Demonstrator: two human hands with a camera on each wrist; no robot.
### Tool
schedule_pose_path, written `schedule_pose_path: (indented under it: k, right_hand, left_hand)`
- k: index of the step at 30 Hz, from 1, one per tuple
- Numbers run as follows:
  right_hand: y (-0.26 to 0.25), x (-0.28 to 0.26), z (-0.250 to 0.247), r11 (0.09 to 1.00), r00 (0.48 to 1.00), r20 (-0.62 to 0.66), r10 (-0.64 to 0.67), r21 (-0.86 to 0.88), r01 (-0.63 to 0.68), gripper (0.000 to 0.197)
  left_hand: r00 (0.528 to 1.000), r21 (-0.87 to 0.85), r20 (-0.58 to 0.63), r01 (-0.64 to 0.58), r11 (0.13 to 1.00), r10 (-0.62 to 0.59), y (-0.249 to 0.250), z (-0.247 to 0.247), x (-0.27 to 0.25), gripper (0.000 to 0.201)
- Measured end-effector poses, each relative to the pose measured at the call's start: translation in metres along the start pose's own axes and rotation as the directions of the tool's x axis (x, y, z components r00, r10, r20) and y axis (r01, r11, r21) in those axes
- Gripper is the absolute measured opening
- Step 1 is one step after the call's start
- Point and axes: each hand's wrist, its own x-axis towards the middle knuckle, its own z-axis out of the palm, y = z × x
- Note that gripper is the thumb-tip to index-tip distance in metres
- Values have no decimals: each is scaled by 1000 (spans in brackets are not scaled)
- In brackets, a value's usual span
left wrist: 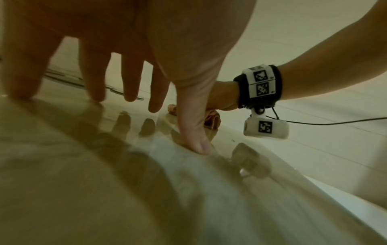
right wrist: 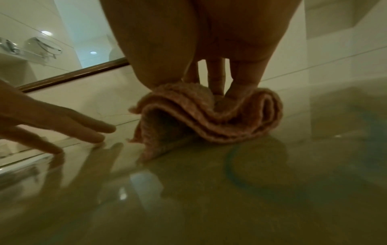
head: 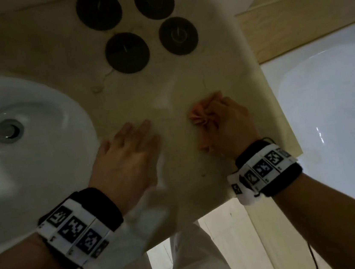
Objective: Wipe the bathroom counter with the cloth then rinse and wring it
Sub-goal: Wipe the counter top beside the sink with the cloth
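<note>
Pink cloth (head: 201,118), beige counter (head: 177,89), white sink (head: 41,110), black discs (head: 127,52).

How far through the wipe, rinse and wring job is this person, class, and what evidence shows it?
Wiping is in hand: the right hand grips the bunched pink cloth against the counter, while the left hand rests open beside it. How much is already wiped cannot be told, though the surface looks glossy. Rinsing and wringing remain: the cloth is not at the sink, and no running water shows.
</note>
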Motion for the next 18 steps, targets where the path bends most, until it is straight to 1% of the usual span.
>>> schedule_pose_path:
  k: [3,6,7,9,10,11,15,18]
  right_hand:
    - [8,3,-4,999,999,23,-41,-12,41,20]
    - [3,-11,-6,986,986,43,-163,37,162,12]
    - [2,-19,-4,977,975,62,-213,31,212,15]
    - [4,-41,4,960,951,148,-271,-35,279,27]
    - [5,-52,10,956,942,189,-277,-43,290,27]
    - [8,-61,14,954,936,201,-288,-28,299,23]
    - [17,-87,23,931,910,205,-361,28,364,18]
    - [24,-85,19,918,903,181,-389,-1,396,19]
  left_hand:
    - [1000,-10,-1,23,1000,-23,22,-4,18,103]
    - [999,-22,5,42,999,-42,43,-5,31,108]
    - [999,-32,10,48,998,-48,50,-4,34,109]
    - [999,-54,10,42,998,-41,61,-2,39,107]
    - [999,-53,6,33,998,-32,66,-1,41,105]
    - [1000,-45,8,27,999,-27,69,-1,43,105]
    - [1000,-8,20,19,1000,-19,76,1,46,112]
    - [999,55,53,-9,998,6,73,2,44,122]
